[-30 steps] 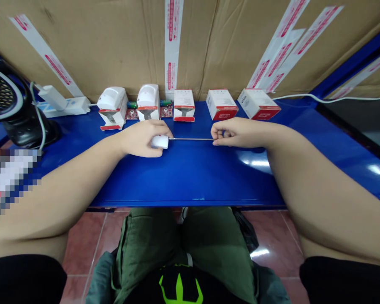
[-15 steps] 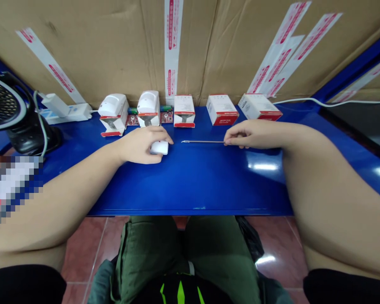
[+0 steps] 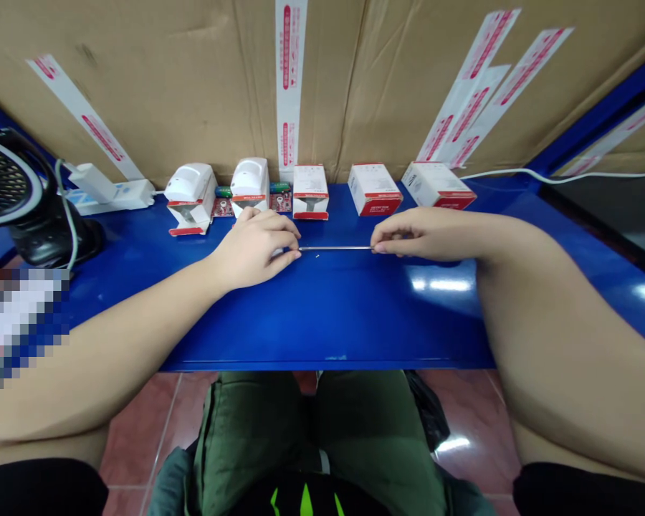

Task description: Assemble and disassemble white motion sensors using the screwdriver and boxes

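A thin metal rod-like tool [image 3: 336, 248] lies level between my hands, just above or on the blue tabletop. My right hand [image 3: 408, 233] pinches its right end between thumb and fingers. At the tool's left tip are the thumb and fingertips of my left hand [image 3: 261, 247], closed together. A small white plastic piece [image 3: 277, 252] sits under my left fingers, with only a sliver showing. Just below the tool, a tiny shiny bit [image 3: 317, 256], too small to name, rests on the table.
Along the back of the blue table [image 3: 322, 322] stand red-and-white boxes [image 3: 376, 190]. White domed detectors [image 3: 189, 183] top the two left boxes, with red circuit boards [image 3: 223, 207] and green batteries [image 3: 279, 188] beside them. A power strip [image 3: 123, 197] and fan [image 3: 11, 172] stand left.
My left hand has moved right and closed its fingers at the tool's tip, covering most of the white piece. My right hand shifted slightly left with the tool. The tiny shiny bit now shows.
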Motion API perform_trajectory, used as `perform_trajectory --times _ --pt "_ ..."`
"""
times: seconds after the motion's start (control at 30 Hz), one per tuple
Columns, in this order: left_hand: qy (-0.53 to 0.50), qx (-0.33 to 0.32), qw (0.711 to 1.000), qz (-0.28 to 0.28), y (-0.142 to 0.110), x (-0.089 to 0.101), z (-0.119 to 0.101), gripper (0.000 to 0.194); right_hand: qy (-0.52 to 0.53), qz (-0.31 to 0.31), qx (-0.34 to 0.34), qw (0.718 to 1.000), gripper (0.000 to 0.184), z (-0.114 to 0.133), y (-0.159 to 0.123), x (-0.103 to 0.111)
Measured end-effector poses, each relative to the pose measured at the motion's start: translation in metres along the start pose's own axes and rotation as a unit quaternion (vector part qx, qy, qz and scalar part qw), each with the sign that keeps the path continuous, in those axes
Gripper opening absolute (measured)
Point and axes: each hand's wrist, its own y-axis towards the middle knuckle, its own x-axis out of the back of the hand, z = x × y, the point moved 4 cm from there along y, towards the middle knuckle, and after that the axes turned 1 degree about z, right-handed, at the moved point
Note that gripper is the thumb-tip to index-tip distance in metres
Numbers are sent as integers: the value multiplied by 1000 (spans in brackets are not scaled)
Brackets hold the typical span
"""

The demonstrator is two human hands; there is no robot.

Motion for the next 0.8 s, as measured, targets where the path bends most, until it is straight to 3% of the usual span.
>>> perform_trajectory --times 0.17,0.33,0.57,0.63,0.7,0.8 --pt "18 15 1000 -6 2 -1 -4 29 7 -7 -15 1000 39 -5 -3 3" --pt "40 27 999 4 -1 5 1 29 3 -25 -53 998 34 -26 -8 10" --pt "-33 -1 995 97 -10 16 30 60 -3 -47 -92 995 34 -58 -4 15" --pt "-51 -1 992 115 -10 17 37 59 -1 -71 -105 992 34 -50 -6 19" --pt "-65 -6 991 115 -11 16 40 57 20 -108 -74 991 35 -26 -13 21" --pt "-68 -12 993 98 -10 11 40 54 101 -135 103 980 30 38 -37 8"
